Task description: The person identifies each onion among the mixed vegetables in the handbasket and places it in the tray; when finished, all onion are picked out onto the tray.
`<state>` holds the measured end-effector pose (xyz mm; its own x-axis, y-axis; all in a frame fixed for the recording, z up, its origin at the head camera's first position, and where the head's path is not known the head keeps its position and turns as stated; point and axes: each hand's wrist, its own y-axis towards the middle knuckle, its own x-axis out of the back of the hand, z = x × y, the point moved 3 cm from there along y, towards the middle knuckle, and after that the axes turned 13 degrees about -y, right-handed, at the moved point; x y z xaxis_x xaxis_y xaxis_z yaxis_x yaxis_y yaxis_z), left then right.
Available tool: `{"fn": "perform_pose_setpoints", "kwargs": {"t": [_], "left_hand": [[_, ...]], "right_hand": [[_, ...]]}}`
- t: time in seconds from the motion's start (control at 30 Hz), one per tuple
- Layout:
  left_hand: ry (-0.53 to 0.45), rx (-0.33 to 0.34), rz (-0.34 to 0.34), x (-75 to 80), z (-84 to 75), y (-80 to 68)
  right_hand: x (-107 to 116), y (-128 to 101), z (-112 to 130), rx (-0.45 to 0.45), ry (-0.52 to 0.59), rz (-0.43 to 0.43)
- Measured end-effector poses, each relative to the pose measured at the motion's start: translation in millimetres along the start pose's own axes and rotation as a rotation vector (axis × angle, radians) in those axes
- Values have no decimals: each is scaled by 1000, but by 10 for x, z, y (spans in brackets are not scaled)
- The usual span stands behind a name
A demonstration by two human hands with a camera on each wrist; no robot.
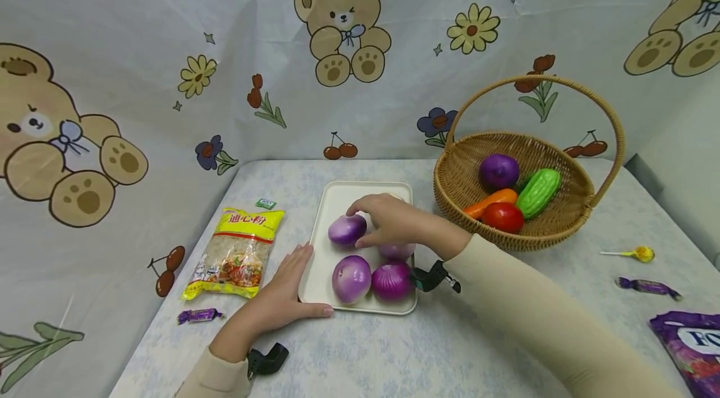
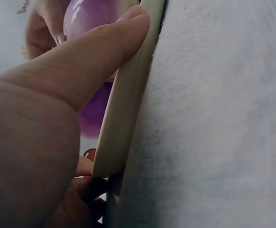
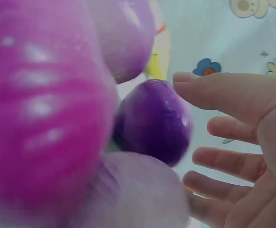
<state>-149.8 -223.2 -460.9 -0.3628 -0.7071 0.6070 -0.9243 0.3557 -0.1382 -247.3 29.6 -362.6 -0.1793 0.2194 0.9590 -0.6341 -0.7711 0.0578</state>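
Observation:
Several purple onions sit on a white rectangular tray (image 1: 332, 198). Over its upper part reaches my right hand (image 1: 388, 218), thumb and fingers spread around the upper-left onion (image 1: 347, 230). In the right wrist view a gap shows between most of the fingers and that dark purple onion (image 3: 154, 123), the thumb tip being right at its edge. Closer to me lie a pale purple onion (image 1: 351, 279) and a magenta onion (image 1: 392, 282); another onion (image 1: 397, 252) is partly covered by the right wrist. My left hand (image 1: 284, 292) rests with straight fingers along the tray's left edge, thumb on the front rim.
Right of the tray stands a wicker basket (image 1: 562, 223) with a purple onion, carrot, tomato and green bumpy vegetable. On the left lie a yellow pasta bag (image 1: 236, 251), a purple candy (image 1: 200, 315) and a small green packet (image 1: 265, 203). A lollipop (image 1: 643, 253), another candy (image 1: 648, 287) and purple bag (image 1: 692, 348) lie right.

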Motion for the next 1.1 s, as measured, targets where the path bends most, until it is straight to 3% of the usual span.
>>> {"fn": "perform_pose_setpoints", "kwargs": {"t": [0.33,0.53,0.83,1.1], "left_hand": [[26,-11,-9,7,3,-6],[19,-17,-7,-7,2,-2],[3,-13,-8,-43,43,-24],[19,-26,-11,5,49,-9]], "right_hand": [[438,-406,-79,-27,50,-81],[816,-645,-245,-50,18,-194],[1184,-917,-791,-272,-42,-189],[1252,-1205,-1513,-480,-22,-116]]}}
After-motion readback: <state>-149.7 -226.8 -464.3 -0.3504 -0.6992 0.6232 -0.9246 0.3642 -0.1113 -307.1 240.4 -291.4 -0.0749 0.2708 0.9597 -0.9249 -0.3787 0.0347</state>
